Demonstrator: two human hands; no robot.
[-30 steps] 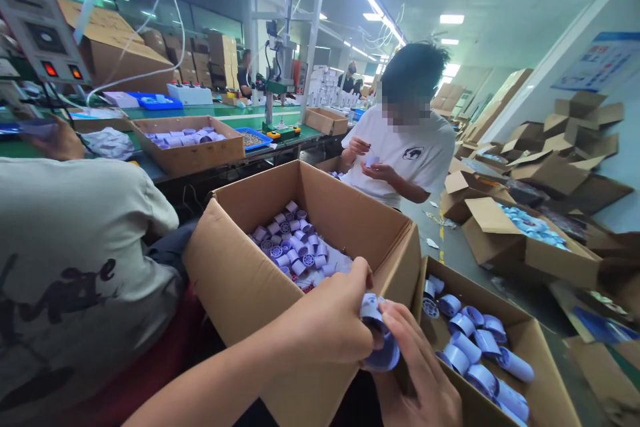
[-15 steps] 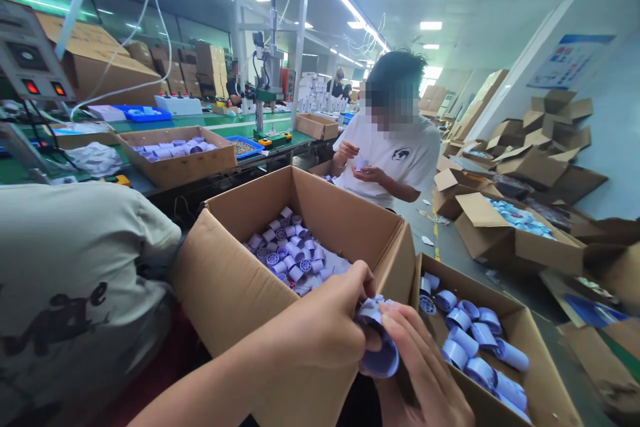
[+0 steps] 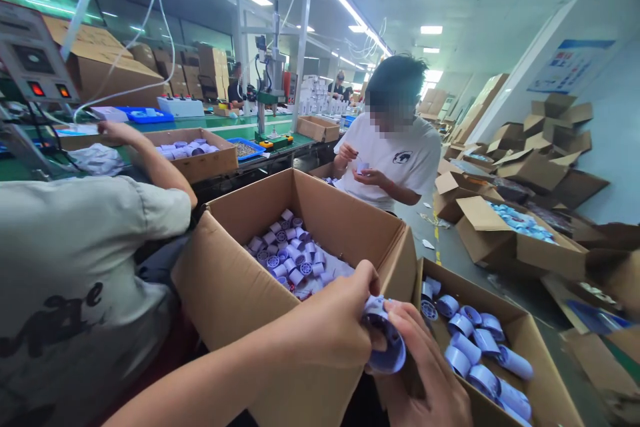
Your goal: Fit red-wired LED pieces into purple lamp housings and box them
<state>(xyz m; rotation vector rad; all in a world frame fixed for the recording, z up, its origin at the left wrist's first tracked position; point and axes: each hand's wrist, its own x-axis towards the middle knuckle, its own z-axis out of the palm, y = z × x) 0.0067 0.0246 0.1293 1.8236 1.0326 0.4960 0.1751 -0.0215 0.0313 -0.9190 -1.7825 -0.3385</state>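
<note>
Both my hands grip one pale lavender plastic cylinder part (image 3: 393, 355), its hollow end tilted down toward me. My left hand (image 3: 340, 320) comes from the lower left, with fingers bent at the part's upper end and partly inside its opening. My right hand (image 3: 425, 367) wraps the right side, fingertips on the top. What the left fingertips press on is hidden. Just beyond sits a large open cardboard box (image 3: 240, 267) with many similar cylinders (image 3: 295, 250), some with slotted ends, and small red bits. At my right, a second cardboard box (image 3: 545, 353) holds larger-looking lavender cylinders (image 3: 467, 347).
A co-worker in a white shirt (image 3: 400, 153) sits across, handling a similar part. At left, another person's arm (image 3: 160, 163) reaches over a carton of cylinders (image 3: 210, 163) on the green bench. A press machine (image 3: 270, 87) stands behind; open cartons (image 3: 520, 233) crowd the right.
The left neighbour's arm has come up and now reaches over the bench. My hands keep hold of the cylinder, with only a slight shift and turn.
</note>
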